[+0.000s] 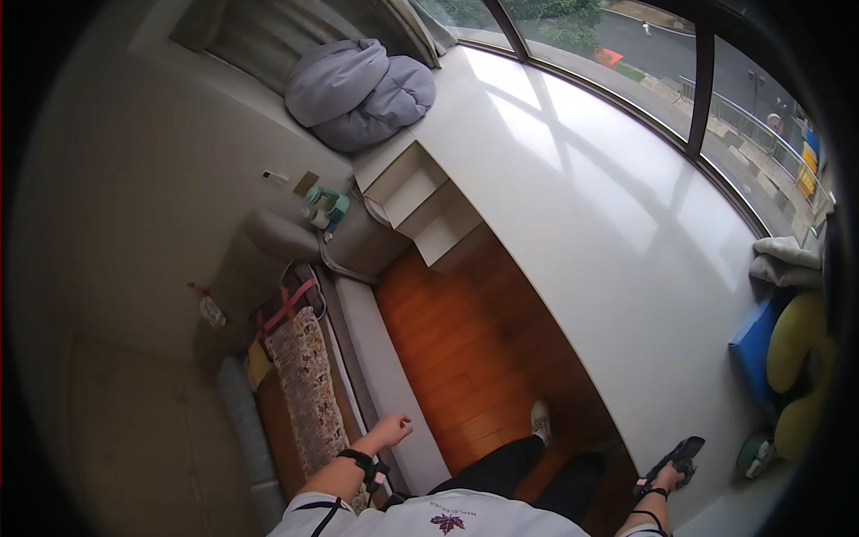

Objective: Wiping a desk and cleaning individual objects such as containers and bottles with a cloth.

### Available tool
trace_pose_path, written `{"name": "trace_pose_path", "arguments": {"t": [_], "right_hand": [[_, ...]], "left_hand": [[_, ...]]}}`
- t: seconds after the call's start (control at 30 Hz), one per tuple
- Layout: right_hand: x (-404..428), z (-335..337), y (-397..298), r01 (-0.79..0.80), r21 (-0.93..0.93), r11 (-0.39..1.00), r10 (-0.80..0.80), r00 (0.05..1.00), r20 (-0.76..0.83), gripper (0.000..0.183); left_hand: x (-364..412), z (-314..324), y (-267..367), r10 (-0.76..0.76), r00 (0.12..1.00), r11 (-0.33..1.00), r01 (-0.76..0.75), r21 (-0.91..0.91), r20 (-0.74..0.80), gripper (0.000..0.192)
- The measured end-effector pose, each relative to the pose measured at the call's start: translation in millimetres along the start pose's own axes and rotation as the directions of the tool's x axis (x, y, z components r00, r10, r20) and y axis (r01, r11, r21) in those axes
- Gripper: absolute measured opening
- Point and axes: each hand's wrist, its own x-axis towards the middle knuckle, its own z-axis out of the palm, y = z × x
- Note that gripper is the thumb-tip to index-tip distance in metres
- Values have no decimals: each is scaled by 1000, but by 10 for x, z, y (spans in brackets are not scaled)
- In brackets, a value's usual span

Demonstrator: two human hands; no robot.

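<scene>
My left hand (392, 429) is out over the pale edge of the bed, its fingers loosely curled and apart, with nothing visible in it. Over the near end of the white window ledge (570, 201), my right hand (671, 475) grips a dark handheld object (687, 451); its exact kind cannot be told. Both wrists wear black straps. A patterned cloth (309, 389) and a dark bag with red straps (292, 299) lie on the bed, to the left of my left hand.
Wooden floor (449, 349) lies between bed and ledge. White open shelves (429, 201) adjoin a bedside table (366, 238) bearing a green-handled container (332, 203). A grey bundled quilt (359, 94) rests at the ledge's far end. A blue box (751, 342) and yellow cushion (798, 342) stand right.
</scene>
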Motion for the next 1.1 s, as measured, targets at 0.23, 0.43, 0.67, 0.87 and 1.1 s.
{"name": "trace_pose_path", "arguments": {"t": [0.23,0.43,0.67,0.87,1.1], "right_hand": [[-2111,737,-1158,221,470,855,-514,489,705,60],[-4967,-184,-1905,487,412,770,-300,-294,908,48],[-5087,-850,-2360,147,503,852,-401,-436,806,48],[-4422,-1039,-2403,284,399,872,-421,19,907,44],[-3468,-787,-2494,408,209,889,-336,270,902,46]], "left_hand": [[-213,486,-1171,-277,959,929,285,-237,65,44],[3,382,-783,-64,997,900,40,-434,-41,42],[129,709,-1541,-247,963,702,97,-706,-113,44],[-8,1013,-2025,-443,884,470,371,-801,150,27],[160,730,-1975,-494,846,341,399,-851,199,32]]}}
